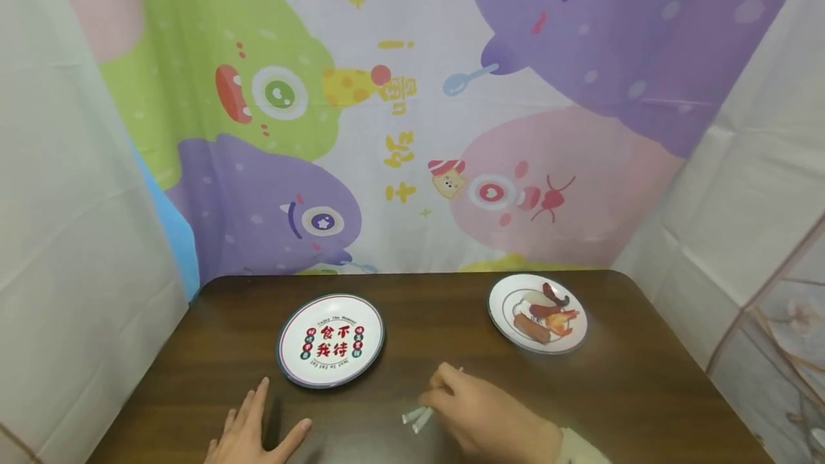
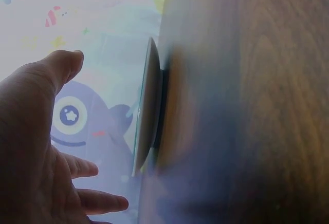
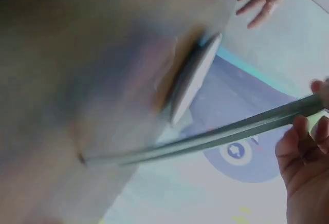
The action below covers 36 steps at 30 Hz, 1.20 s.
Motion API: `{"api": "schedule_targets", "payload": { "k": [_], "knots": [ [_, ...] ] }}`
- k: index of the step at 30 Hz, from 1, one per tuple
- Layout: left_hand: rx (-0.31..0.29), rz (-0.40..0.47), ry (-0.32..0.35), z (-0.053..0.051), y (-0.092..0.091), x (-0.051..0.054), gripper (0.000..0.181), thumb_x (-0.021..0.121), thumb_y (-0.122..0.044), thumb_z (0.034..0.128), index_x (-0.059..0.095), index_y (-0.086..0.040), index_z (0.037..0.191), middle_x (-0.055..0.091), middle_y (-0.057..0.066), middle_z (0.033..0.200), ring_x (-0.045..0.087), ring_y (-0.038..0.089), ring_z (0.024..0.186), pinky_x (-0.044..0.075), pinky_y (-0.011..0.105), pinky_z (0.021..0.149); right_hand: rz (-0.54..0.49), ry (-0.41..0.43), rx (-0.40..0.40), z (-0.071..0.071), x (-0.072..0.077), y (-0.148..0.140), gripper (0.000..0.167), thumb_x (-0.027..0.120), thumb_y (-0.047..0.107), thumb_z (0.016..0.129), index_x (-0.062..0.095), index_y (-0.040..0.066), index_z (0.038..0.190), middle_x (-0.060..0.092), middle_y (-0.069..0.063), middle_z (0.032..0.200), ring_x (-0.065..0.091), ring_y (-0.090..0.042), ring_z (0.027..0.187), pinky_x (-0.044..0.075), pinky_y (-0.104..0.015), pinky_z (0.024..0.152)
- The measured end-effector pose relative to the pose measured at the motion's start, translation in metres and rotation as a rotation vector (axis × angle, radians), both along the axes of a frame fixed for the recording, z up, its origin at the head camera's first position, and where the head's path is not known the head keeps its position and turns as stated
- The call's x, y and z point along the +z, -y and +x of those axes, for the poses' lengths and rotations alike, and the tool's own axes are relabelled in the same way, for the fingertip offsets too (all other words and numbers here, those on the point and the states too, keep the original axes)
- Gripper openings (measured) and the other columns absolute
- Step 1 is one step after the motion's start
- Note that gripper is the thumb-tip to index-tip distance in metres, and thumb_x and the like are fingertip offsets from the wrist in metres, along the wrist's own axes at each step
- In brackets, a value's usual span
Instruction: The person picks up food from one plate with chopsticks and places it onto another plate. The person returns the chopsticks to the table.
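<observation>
In the head view, my right hand (image 1: 480, 410) grips a pair of pale green chopsticks (image 1: 422, 419) over the table, between the two plates. The right wrist view shows the chopsticks (image 3: 226, 133) lying close together and narrowing away from the fingers. At the lower left, my left hand (image 1: 247, 439) is spread with nothing in it, just short of a white plate (image 1: 330, 371) printed with red characters. Farther right lies another white plate (image 1: 505, 299) bearing several pieces of food (image 1: 544, 313), among them a brown sausage-like piece and a shrimp-like one.
Both plates stand on a dark brown wooden table (image 1: 432, 321). Behind its far edge hangs a cartoon-printed cloth (image 1: 399, 235). Pale cloth panels close in the left side (image 1: 84, 235) and the right side (image 1: 709, 220).
</observation>
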State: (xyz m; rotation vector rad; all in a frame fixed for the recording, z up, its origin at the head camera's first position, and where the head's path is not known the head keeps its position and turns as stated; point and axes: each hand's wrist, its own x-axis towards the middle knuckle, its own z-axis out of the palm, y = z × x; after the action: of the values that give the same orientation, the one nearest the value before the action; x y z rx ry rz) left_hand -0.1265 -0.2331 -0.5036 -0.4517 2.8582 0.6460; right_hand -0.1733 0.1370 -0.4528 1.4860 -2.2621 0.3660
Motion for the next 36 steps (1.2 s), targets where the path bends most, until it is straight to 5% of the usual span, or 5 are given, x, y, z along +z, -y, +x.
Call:
{"api": "schedule_targets", "payload": {
  "k": [4, 9, 16, 24, 36],
  "knots": [
    [-0.006, 0.012, 0.015, 0.003, 0.001, 0.002, 0.125, 0.048, -0.093, 0.078, 0.014, -0.007, 0.162, 0.021, 0.037, 0.162, 0.021, 0.069, 0.141, 0.028, 0.087, 0.103, -0.093, -0.061, -0.029, -0.001, 0.012, -0.002, 0.01, 0.057, 0.019, 0.103, 0.064, 0.017, 0.11, 0.048, 0.01, 0.091, 0.047, -0.005, 0.079, 0.046, -0.017, 0.072],
    [-0.014, 0.017, 0.027, 0.005, 0.001, 0.006, 0.125, 0.047, -0.092, 0.0796, 0.013, -0.004, 0.162, 0.019, 0.039, 0.161, 0.018, 0.07, 0.142, 0.028, 0.087, 0.102, -0.206, -0.125, -0.054, -0.007, 0.023, -0.006, 0.014, 0.052, 0.026, 0.107, 0.06, 0.016, 0.101, 0.049, 0.011, 0.085, 0.045, -0.006, 0.073, 0.044, -0.019, 0.066],
    [-0.014, -0.007, 0.02, 0.006, 0.0, 0.008, 0.124, 0.046, -0.091, 0.0807, 0.015, -0.003, 0.161, 0.024, 0.04, 0.159, 0.023, 0.071, 0.139, 0.03, 0.087, 0.1, -0.291, -0.009, -0.047, -0.012, 0.024, -0.012, 0.007, 0.061, 0.019, 0.103, 0.06, 0.012, 0.107, 0.066, 0.009, 0.095, 0.06, 0.0, 0.078, 0.054, -0.015, 0.071],
    [-0.02, -0.014, 0.01, 0.007, -0.002, 0.01, 0.123, 0.046, -0.091, 0.081, 0.013, -0.005, 0.163, 0.023, 0.038, 0.16, 0.023, 0.069, 0.14, 0.03, 0.087, 0.102, -0.341, 0.028, -0.072, -0.018, 0.017, -0.016, 0.014, 0.055, 0.022, 0.106, 0.056, 0.008, 0.107, 0.064, 0.007, 0.082, 0.059, 0.003, 0.068, 0.052, -0.01, 0.06],
    [-0.027, -0.015, 0.009, 0.008, -0.001, 0.01, 0.122, 0.046, -0.091, 0.0816, 0.012, -0.006, 0.163, 0.023, 0.037, 0.161, 0.023, 0.069, 0.141, 0.031, 0.086, 0.101, -0.373, 0.095, 0.039, -0.029, 0.018, -0.015, 0.014, 0.058, 0.017, 0.104, 0.067, 0.009, 0.097, 0.065, 0.007, 0.076, 0.055, 0.004, 0.064, 0.05, -0.007, 0.06]
  ]
}}
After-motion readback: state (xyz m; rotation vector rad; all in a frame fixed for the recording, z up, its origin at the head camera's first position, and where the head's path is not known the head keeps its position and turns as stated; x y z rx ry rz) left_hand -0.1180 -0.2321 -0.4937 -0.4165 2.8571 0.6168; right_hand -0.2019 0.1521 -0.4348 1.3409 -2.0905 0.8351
